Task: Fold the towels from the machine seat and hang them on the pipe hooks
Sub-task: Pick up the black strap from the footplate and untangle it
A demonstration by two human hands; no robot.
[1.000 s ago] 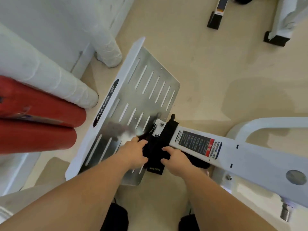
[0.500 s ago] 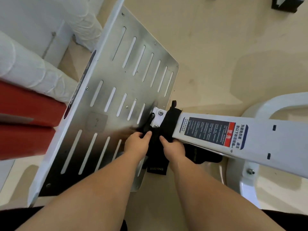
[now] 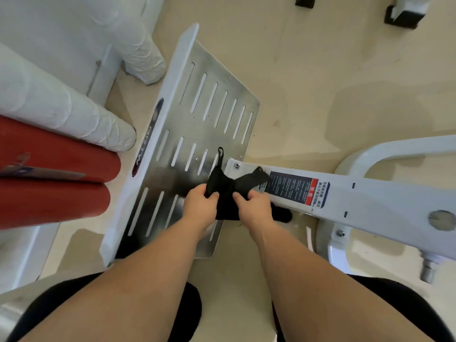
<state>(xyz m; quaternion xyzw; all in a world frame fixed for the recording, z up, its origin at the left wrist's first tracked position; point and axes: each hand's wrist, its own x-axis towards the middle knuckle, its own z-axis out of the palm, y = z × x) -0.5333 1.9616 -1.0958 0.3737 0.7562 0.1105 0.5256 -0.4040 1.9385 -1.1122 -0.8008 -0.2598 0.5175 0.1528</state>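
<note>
Beige floor [image 3: 320,70], slotted metal plate [image 3: 197,134] beside white machine arm [image 3: 370,198]; left hand [image 3: 199,206] and right hand [image 3: 254,207] both pinch black towel [image 3: 228,191] above it.

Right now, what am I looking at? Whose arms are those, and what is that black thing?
The picture comes from a camera worn on a person's head, looking down, so the two bare arms belong to that person. The left hand and the right hand each pinch one side of a small black cloth, probably one of the towels to be folded. It has a little loop at one corner. Below it is a shiny metal plate with slots, part of an exercise machine, joined to a white machine arm with a warning label. On the left run thick red pipes and white wrapped pipes. The floor is beige.
</note>
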